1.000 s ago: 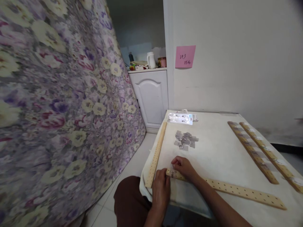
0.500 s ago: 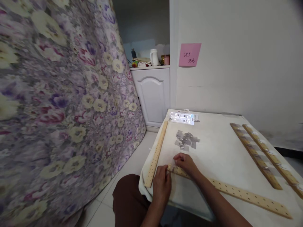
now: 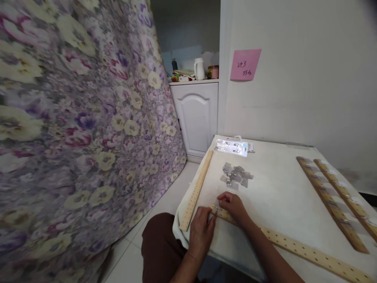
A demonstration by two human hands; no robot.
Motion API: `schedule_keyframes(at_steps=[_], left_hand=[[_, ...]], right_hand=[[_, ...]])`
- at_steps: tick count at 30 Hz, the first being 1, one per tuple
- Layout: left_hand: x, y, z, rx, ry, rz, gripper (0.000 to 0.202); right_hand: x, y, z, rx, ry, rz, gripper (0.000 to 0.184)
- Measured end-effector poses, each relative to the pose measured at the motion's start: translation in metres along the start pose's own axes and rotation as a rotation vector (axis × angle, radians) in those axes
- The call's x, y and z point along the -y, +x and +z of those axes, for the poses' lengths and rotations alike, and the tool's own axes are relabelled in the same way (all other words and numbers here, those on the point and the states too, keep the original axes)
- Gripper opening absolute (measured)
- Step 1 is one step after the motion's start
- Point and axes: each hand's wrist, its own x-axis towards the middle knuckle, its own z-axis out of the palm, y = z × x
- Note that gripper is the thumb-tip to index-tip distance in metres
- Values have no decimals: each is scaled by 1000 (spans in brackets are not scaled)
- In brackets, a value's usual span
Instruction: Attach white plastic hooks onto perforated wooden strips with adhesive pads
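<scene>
A pale wooden strip with rows of holes [image 3: 300, 245] lies along the near side of the table, running under my right forearm. My left hand [image 3: 202, 230] grips its left end between thumb and fingers. Just above that end, my right hand [image 3: 232, 204] is closed in a pinch; whatever its fingertips hold is too small to make out. Between the two hands, a small shiny clear piece [image 3: 218, 211] sits on the strip. Beyond my hands lies a loose pile of small greyish see-through packets [image 3: 235, 176].
A second perforated strip [image 3: 196, 192] lies along the table's left edge. Two darker strips bearing clear pieces, one a brown strip [image 3: 331, 204], lie at the right. A clear blister pack [image 3: 232, 147] rests at the back. A floral curtain [image 3: 88, 137] hangs at left.
The whole view has shifted slightly, so the table things appear further right. Both hands stay at the strip's left end, with only slight finger movement.
</scene>
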Motion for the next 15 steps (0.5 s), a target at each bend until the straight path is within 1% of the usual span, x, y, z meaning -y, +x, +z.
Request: schedule_keyframes(at_steps=[3, 10, 15], left_hand=[[0, 0, 1, 12, 9, 16, 15], [2, -1, 3, -15, 11, 37, 15], [0, -1, 1, -10, 24, 49, 15]], right_hand=[[-1, 0, 0, 1, -2, -17, 20], [-3, 1, 0, 12, 13, -36, 21], [-3, 0, 0, 8, 0, -38, 22]])
